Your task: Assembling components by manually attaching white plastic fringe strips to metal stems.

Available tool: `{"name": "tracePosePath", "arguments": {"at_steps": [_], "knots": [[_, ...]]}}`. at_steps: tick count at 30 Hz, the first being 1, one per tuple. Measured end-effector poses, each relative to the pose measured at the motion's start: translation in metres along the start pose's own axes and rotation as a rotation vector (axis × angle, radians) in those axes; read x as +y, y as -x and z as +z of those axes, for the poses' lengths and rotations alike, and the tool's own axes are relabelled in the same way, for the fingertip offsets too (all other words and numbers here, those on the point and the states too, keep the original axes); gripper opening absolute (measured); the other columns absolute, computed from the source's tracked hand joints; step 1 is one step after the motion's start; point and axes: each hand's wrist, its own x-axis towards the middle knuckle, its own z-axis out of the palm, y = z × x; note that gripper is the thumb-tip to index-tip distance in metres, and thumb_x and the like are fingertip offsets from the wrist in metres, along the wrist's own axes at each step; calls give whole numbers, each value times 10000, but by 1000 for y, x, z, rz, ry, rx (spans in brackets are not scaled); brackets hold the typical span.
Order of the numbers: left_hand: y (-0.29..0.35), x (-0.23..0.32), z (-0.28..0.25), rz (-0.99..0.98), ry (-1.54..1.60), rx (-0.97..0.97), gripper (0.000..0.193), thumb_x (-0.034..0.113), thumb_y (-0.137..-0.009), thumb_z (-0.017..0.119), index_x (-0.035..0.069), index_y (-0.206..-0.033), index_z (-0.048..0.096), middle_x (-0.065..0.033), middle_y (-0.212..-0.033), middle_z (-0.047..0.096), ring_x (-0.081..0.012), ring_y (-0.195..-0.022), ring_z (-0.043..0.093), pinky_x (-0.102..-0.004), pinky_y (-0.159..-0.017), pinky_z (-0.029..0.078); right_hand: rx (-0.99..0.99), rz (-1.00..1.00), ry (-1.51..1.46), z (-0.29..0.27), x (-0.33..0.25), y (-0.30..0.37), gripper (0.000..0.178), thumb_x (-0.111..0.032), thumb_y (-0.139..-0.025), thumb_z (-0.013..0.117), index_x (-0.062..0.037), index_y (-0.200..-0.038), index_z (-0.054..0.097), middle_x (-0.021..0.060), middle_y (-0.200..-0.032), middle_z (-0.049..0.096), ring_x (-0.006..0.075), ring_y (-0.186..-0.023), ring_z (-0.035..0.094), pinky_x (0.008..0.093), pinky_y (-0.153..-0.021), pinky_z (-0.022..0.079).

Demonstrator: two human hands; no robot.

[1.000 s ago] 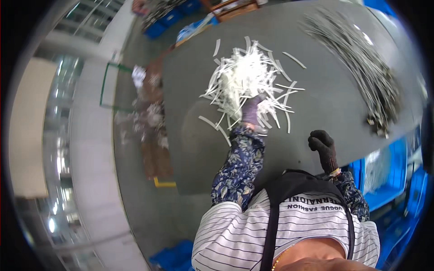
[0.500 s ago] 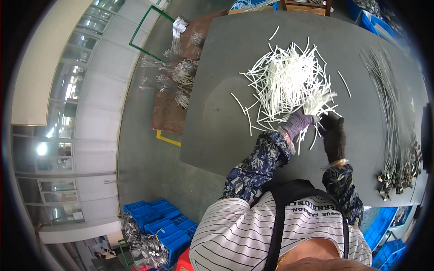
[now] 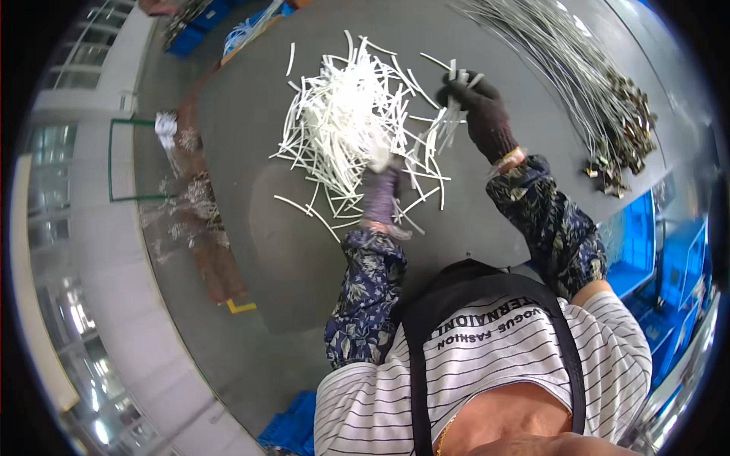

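Observation:
A loose pile of short white plastic tubes point(image 3: 346, 114) lies on a dark grey table point(image 3: 304, 251). My left hand point(image 3: 380, 190), in a purple-grey glove, rests at the near edge of the pile, fingers down among the tubes. My right hand point(image 3: 479, 106), in a black glove, is raised at the pile's right side and grips a small bunch of white tubes point(image 3: 452, 114) that stick out above and below the fist. Both forearms wear dark flowered sleeves.
A long bundle of thin grey metal cables with dark end fittings point(image 3: 601, 106) lies along the table's right side. Blue crates point(image 3: 646, 243) stand to the right and below. Clear plastic wrap and brown cardboard point(image 3: 201, 228) lie on the floor left of the table.
My right hand rose from beside my body to the pile and now holds a bunch of tubes. My left hand stayed at the pile. The view swung about with my head.

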Motion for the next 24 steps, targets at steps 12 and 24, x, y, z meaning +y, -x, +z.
{"name": "tracePosePath", "arguments": {"at_steps": [12,24], "knots": [[51,130,49,289,1472,-412,191,196,-869,649,121,-794,490,29,-634,333,-120,-587,305,-298,-602,343,27,251,-412,-18,103,84,260,-268,-985,448,-70,-1025,612,27,-923,598,121,-805,569,281,-735,480],[39,104,9,218,1269,118,326,265,-771,765,51,-946,591,-112,-934,633,-214,-919,609,-400,-873,500,103,238,12,-29,85,99,461,-379,-889,570,3,-1148,582,133,-982,664,216,-930,621,326,-748,502]]}}
